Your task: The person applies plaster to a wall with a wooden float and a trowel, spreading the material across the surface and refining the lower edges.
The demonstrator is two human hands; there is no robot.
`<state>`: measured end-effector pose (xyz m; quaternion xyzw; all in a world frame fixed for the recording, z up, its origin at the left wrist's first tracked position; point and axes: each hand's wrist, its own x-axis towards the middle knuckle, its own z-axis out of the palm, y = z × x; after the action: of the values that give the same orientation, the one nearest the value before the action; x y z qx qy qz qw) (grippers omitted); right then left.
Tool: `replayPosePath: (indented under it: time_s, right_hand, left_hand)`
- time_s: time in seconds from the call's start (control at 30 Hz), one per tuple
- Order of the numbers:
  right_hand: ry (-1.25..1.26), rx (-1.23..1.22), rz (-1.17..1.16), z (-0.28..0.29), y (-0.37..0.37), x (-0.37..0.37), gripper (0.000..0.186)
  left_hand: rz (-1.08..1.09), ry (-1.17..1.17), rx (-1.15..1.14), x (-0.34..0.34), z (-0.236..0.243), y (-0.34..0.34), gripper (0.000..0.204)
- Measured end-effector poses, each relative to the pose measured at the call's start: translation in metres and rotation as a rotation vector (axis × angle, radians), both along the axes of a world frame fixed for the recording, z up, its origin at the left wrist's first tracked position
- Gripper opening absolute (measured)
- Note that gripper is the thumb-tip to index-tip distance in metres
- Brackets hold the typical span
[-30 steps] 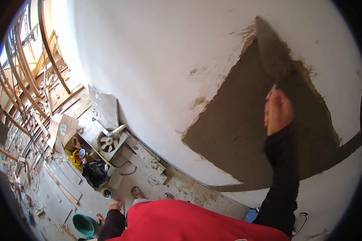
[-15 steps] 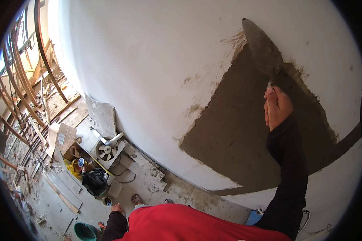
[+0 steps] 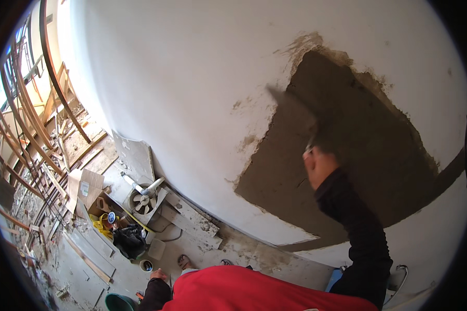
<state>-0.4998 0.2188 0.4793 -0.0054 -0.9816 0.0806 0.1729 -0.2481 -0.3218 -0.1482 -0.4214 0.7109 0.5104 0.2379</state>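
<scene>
My right hand (image 3: 319, 166) is closed around the handle of a pointed trowel (image 3: 299, 107). The blade, smeared by motion, lies along the left edge of a dark patch of wet mortar (image 3: 368, 140) on the white wall (image 3: 181, 78). Its tip reaches past the mortar onto the white surface. Ragged smears surround the patch's upper and left edges. Low beside my red top, my left hand (image 3: 160, 274) hangs loosely with its fingers partly showing, and I see nothing held in it.
On the floor at left stand a fan (image 3: 143, 202), a cardboard box (image 3: 86, 187), a black bag (image 3: 129, 241), a small pot (image 3: 146, 266) and a green bucket (image 3: 120, 302). Boards (image 3: 189, 217) lie along the wall's foot. Timber poles (image 3: 52, 67) and rubble fill the far left.
The trowel has swept down and left from the mortar's top corner to its left edge, my right hand moving with it. My left hand stays low; the view has shifted slightly.
</scene>
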Motion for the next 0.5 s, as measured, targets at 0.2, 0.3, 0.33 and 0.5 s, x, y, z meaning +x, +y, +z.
replayPosePath:
  time_s: [0.2, 0.3, 0.33, 0.5]
  right_hand:
    - [-0.069, 0.011, 0.110, -0.028, 0.016, 0.007, 0.033]
    - [0.150, -0.146, 0.114, -0.001, -0.005, 0.000, 0.033]
    - [0.118, -0.090, 0.108, -0.015, -0.001, -0.002, 0.033]
    - [0.160, -0.107, 0.247, -0.045, 0.033, 0.020, 0.037]
  left_hand:
    - [-0.370, -0.007, -0.152, -0.006, 0.019, 0.032, 0.055]
    - [-0.320, 0.034, -0.077, 0.006, 0.011, 0.010, 0.045]
    - [-0.498, 0.018, -0.170, 0.004, 0.016, 0.010, 0.042]
    - [-0.709, -0.053, -0.243, -0.011, 0.055, 0.035, 0.039]
